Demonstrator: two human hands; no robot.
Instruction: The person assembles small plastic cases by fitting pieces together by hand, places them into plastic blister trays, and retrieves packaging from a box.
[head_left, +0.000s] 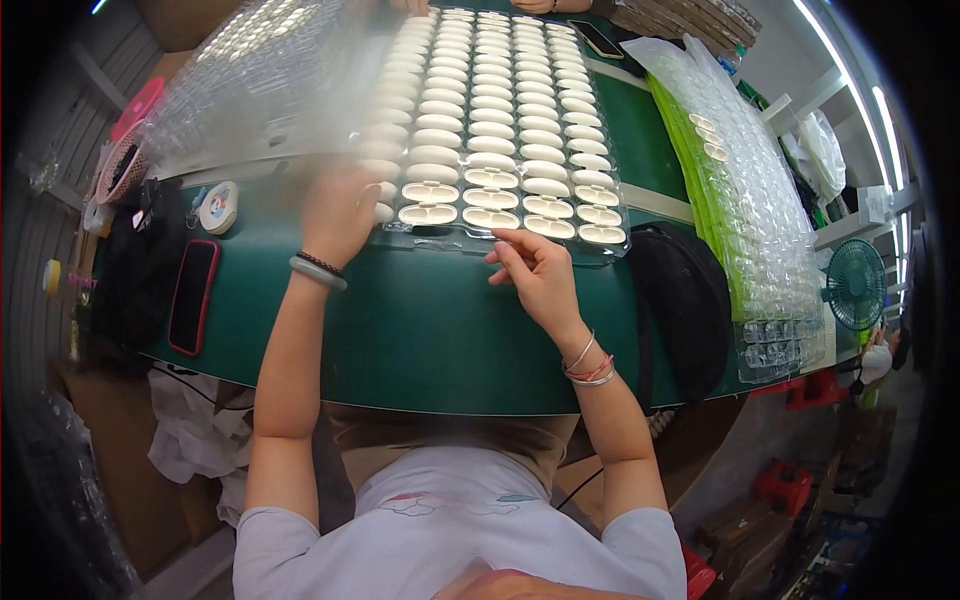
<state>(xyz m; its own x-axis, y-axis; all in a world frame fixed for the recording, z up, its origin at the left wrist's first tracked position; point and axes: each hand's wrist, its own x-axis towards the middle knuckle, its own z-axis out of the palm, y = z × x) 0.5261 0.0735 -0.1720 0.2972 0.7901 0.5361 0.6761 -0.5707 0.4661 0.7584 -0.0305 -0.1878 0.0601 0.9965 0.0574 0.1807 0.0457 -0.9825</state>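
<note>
A clear plastic tray (450, 241) lies on the table with rows of small white oval cases (491, 130). Farther cases look closed. Toward the near edge, several stand open, such as the open case (490, 218), showing two hollows each. My left hand (343, 212), smeared by motion, is at the tray's near left corner, beside the leftmost cases; whether it grips anything is hidden by the blur. At the near edge, my right hand (540, 278) has its index finger and thumb extended slightly apart, other fingers loosely bent, and nothing visible in it.
Stacked clear trays (250, 90) stand far left, partly blurred. More clear trays (760, 210) cover green sheets (690, 170) at right. A black bag (683, 305), a red-edged phone (194, 297) and a round white case (219, 208) lie on the green table (430, 350). Another person's hands (410, 6) show beyond.
</note>
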